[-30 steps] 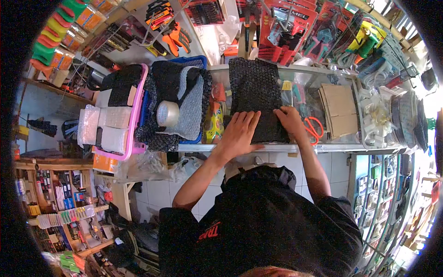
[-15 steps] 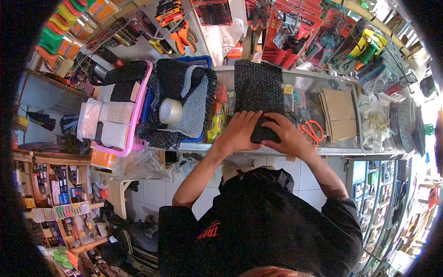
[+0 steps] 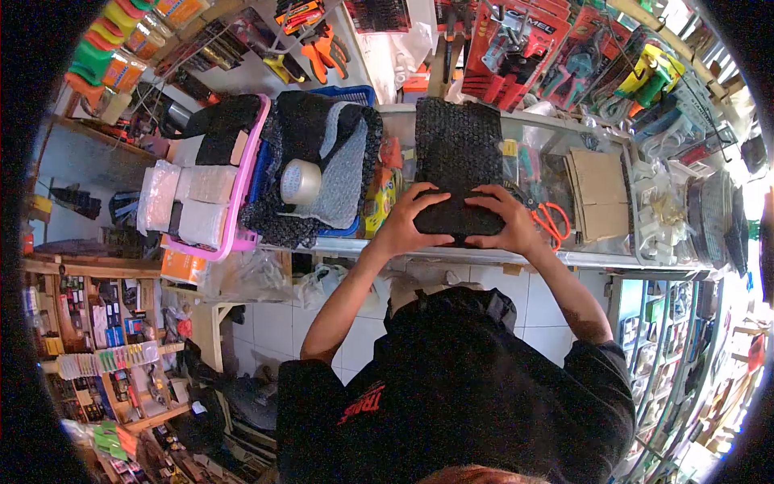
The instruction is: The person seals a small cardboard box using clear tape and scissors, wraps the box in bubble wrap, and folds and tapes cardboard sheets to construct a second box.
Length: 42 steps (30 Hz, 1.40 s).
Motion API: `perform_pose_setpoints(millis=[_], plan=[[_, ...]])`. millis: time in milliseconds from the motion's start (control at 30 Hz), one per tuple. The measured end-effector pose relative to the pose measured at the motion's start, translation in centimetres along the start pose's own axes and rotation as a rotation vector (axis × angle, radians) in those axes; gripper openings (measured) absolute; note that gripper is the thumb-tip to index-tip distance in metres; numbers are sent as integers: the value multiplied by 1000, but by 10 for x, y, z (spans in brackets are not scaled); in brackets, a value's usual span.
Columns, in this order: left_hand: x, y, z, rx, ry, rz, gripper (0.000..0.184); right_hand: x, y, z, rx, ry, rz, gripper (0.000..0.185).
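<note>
A strip of black bubble wrap [image 3: 458,141] lies lengthwise on the glass counter in front of me. At its near end sits a dark, bubble-wrapped bundle [image 3: 458,216]; what is inside is hidden. My left hand [image 3: 407,224] clasps the bundle's left side, thumb at the near edge and fingers over the far part. On the opposite side my right hand [image 3: 513,222] grips it in the same way. Orange-handled scissors [image 3: 555,226] lie just right of my right hand. A yellow packet [image 3: 381,202] is to the left of my left hand.
Left on the counter, a roll of clear tape [image 3: 301,182] rests on bubble wrap over a blue basket [image 3: 353,94]. Beyond it, a pink basket [image 3: 260,141] holds several wrapped packages. Flat cardboard [image 3: 598,194] lies at right. Packaged tools [image 3: 516,48] hang behind the counter.
My hands have gone from lying over the top of the bundle, close together, to clasping its two sides farther apart. More of the bundle now shows between them. The view has shifted slightly.
</note>
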<state>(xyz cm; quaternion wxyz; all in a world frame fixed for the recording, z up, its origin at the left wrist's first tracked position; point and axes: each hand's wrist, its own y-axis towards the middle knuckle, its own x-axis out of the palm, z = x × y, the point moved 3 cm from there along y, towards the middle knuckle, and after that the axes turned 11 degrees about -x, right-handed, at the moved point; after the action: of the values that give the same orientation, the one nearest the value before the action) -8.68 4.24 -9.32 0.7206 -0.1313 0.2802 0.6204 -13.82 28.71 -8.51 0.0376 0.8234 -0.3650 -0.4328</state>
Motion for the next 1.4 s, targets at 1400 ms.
perform_pose_setpoints(millis=[1400], plan=[[-18, 49, 12, -14, 423, -167, 77, -19, 22, 8, -141, -218, 82, 65]])
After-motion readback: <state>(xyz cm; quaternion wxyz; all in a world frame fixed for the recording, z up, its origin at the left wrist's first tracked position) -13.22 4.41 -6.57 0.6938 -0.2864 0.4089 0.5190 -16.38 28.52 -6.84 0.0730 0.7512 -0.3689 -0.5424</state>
